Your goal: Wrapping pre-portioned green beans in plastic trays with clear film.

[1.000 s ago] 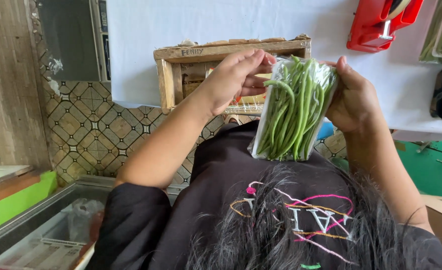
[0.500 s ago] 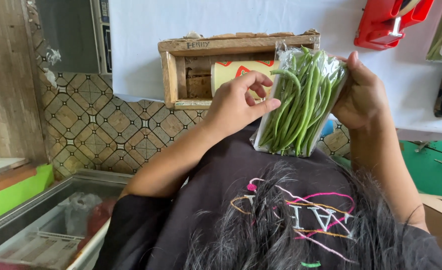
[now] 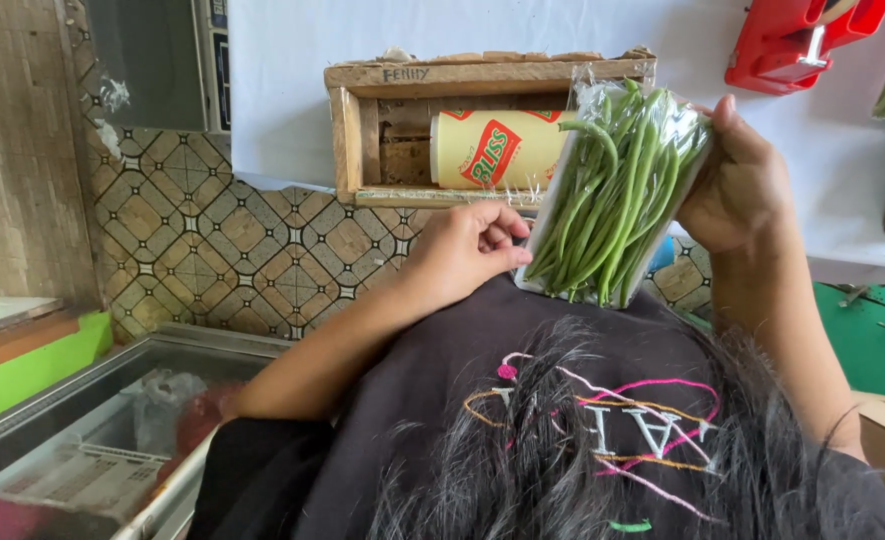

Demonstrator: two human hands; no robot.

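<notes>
Fingers of the left hand [image 3: 462, 255] curl against the lower left edge of a clear pack of green beans [image 3: 612, 195]; the right hand [image 3: 737, 185] grips its right side. Just behind stands a wooden crate [image 3: 362, 120] holding a yellow paper cup [image 3: 497, 148], against the white wall.

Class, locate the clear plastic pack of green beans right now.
In the head view, right of centre: the clear plastic pack of green beans sits between the left hand and right hand, before the wooden crate.
</notes>
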